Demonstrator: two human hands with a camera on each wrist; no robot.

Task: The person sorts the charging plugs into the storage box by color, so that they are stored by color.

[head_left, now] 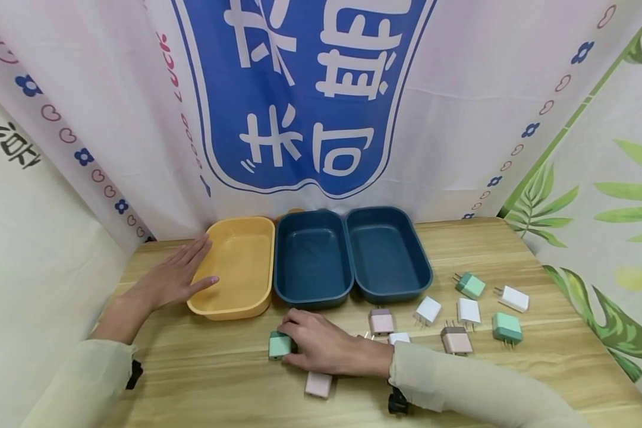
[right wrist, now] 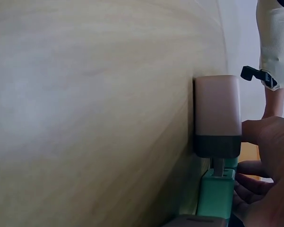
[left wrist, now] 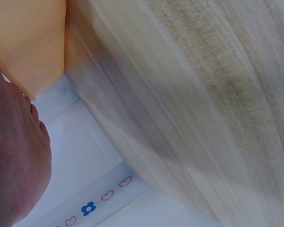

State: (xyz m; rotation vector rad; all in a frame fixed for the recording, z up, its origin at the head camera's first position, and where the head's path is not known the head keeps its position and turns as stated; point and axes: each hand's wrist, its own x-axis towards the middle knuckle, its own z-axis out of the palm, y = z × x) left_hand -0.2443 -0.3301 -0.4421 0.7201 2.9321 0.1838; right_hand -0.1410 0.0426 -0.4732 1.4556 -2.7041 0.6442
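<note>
My left hand (head_left: 173,276) rests with straight fingers on the left rim of the yellow tray (head_left: 234,309), thumb reaching over its inside. In the left wrist view that hand (left wrist: 19,146) lies beside the tray's outer wall (left wrist: 33,42). My right hand (head_left: 321,342) is low over the table, its fingers and thumb around the right side of a mint green plug-in charger (head_left: 278,346). Just below the hand lies a pink charger (head_left: 318,385). Seen from the right wrist, this pink charger (right wrist: 217,109) with a dark end stands near the fingers, with a green charger (right wrist: 216,196) beyond.
Two dark blue trays (head_left: 314,302) (head_left: 390,292) stand right of the yellow one. Several chargers lie at the right: green (head_left: 469,286), white (head_left: 513,298), pink (head_left: 382,324) and brown-and-pink (head_left: 456,340). A printed curtain (head_left: 449,119) hangs behind the table (head_left: 208,380).
</note>
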